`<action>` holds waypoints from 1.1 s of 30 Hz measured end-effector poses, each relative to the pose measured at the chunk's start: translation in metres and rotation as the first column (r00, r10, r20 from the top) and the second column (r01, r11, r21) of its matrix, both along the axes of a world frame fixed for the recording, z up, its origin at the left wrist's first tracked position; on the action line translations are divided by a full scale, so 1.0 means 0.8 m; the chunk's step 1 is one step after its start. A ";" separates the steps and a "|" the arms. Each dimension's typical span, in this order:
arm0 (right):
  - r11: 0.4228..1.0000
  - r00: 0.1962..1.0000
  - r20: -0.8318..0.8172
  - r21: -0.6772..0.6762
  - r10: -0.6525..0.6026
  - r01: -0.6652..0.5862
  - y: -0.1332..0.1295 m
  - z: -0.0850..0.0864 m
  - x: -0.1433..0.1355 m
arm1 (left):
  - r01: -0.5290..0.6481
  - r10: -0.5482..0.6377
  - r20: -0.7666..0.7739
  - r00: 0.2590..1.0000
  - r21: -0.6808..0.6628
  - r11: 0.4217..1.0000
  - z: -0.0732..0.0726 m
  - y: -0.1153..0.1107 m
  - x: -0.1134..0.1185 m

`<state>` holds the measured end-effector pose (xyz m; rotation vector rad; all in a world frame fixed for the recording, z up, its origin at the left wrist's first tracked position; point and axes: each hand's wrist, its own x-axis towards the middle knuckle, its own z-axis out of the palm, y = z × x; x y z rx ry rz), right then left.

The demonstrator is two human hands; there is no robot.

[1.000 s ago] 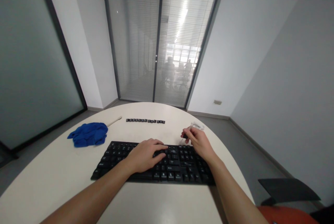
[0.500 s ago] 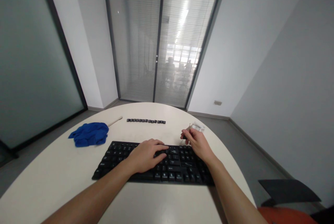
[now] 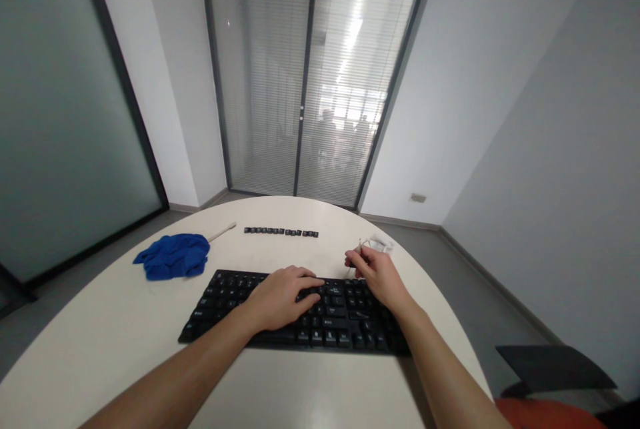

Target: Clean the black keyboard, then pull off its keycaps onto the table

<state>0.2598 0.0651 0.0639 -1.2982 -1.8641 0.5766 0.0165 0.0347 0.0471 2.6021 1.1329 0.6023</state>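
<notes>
We see a round white surface [image 3: 125, 349] that carries everything here. Across its middle lies a flat black plastic keyboard [image 3: 340, 322] with low dark keys, its long side running left to right, near the front edge. Beyond it to the left sits a crumpled blue cloth [image 3: 173, 256], with a thin pale stick [image 3: 223, 231] poking out from behind it. Farther back, a short row of loose black keycaps [image 3: 281, 232] lies in a straight line.

Our left hand [image 3: 280, 299] rests palm down on the keyboard's middle, fingers spread and relaxed over the keys, grasping nothing. Our right hand [image 3: 377, 275] hovers over the keyboard's far right corner, wrist raised, fingers pinched together on a small thin wire tool [image 3: 356, 250]; what exactly it is we cannot tell. Just behind that hand lies a small clear wrapper [image 3: 381, 242].
</notes>
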 end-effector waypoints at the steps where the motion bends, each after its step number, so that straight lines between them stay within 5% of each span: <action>1: 1.000 1.000 -0.010 -0.005 -0.014 0.014 0.001 -0.001 0.001 | 0.000 0.000 0.000 1.000 0.000 1.000 0.000 0.000 0.000; 18: 0.990 0.980 0.159 0.045 0.123 -0.132 -0.011 0.009 0.001 | -0.010 0.010 0.001 1.000 0.002 1.000 -0.003 0.001 -0.002; 27: 0.975 0.975 0.111 -0.134 0.193 -0.178 -0.008 0.003 0.024 | -0.005 0.005 0.010 1.000 -0.018 1.000 0.002 -0.002 -0.002; 33: 0.972 0.979 0.062 -0.140 0.197 -0.187 -0.006 0.001 0.022 | -0.001 0.001 0.017 1.000 -0.026 1.000 0.001 -0.001 -0.002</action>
